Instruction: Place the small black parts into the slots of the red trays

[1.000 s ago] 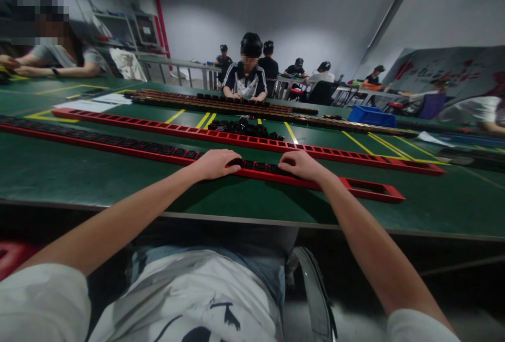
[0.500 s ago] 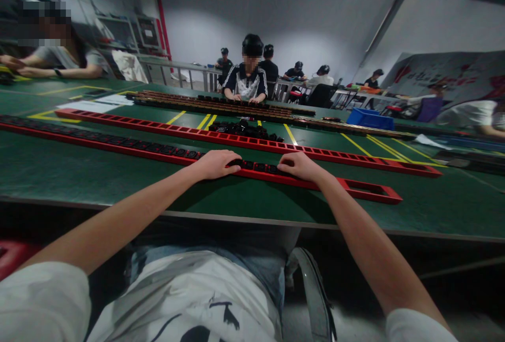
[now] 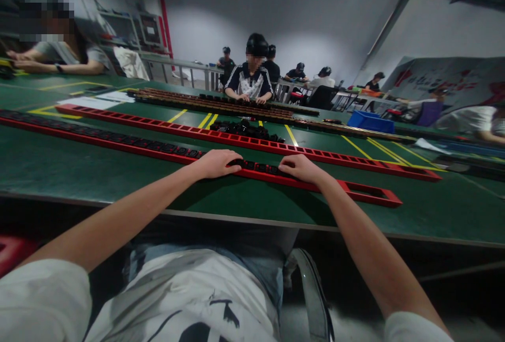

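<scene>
A long red frame (image 3: 252,173) lies slantwise on the green table, with black square parts (image 3: 169,147) filling most of its slots. My left hand (image 3: 219,164) rests on the frame near its middle, fingers closed over a black part. To its right, my right hand (image 3: 299,167) touches the frame with thumb and fingers pressed together at a black part. A few black parts show between the two hands. The frame's right end has a large opening. Behind it lies a second red frame (image 3: 158,128) with bare slots.
A pile of black parts (image 3: 246,130) sits beyond the second frame. Copper-coloured strips (image 3: 213,104) lie farther back, with a blue bin (image 3: 370,121) to the right. A person (image 3: 250,76) works across the green table (image 3: 118,173); another sits at the left.
Both hands keep nearly the same place on the red frame. The view has shifted slightly. The person across the table has moved their hands a little.
</scene>
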Motion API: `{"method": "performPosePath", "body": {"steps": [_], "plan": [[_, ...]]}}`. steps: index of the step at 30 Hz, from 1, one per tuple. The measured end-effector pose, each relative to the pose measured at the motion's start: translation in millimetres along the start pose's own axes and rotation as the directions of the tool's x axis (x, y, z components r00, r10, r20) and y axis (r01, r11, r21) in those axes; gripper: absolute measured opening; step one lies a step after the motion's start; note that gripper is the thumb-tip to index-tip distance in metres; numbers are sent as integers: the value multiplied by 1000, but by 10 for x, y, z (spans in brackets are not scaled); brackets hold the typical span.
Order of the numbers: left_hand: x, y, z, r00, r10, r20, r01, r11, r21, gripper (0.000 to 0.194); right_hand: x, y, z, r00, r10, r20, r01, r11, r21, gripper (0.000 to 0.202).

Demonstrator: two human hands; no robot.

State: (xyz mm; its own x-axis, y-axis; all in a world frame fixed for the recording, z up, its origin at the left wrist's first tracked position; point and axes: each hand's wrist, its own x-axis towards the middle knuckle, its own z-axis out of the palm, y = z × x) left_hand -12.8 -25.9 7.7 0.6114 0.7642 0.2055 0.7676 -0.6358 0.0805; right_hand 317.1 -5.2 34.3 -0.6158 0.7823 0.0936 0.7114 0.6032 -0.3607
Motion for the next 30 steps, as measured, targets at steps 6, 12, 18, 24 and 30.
{"method": "performPosePath", "body": {"steps": [6,12,18,24,30], "plan": [[10,-16,21,1000,-2,-9,2,1000,-8,48,14,25,21,997,49,58,-49,999,4,44],[3,-14,9,1000,1,-14,-1,1000,-28,48,63,99,61,996,73,44,-74,997,28,40],[5,-27,27,1000,4,-28,-5,999,-36,46,65,70,52,996,80,43,-80,997,-18,39],[11,-40,37,1000,15,-24,-15,999,-30,47,30,51,38,997,62,35,-62,998,8,38],[6,-33,34,999,31,-34,-32,999,-28,46,32,44,34,999,10,-38,-10,1000,-5,28]]}}
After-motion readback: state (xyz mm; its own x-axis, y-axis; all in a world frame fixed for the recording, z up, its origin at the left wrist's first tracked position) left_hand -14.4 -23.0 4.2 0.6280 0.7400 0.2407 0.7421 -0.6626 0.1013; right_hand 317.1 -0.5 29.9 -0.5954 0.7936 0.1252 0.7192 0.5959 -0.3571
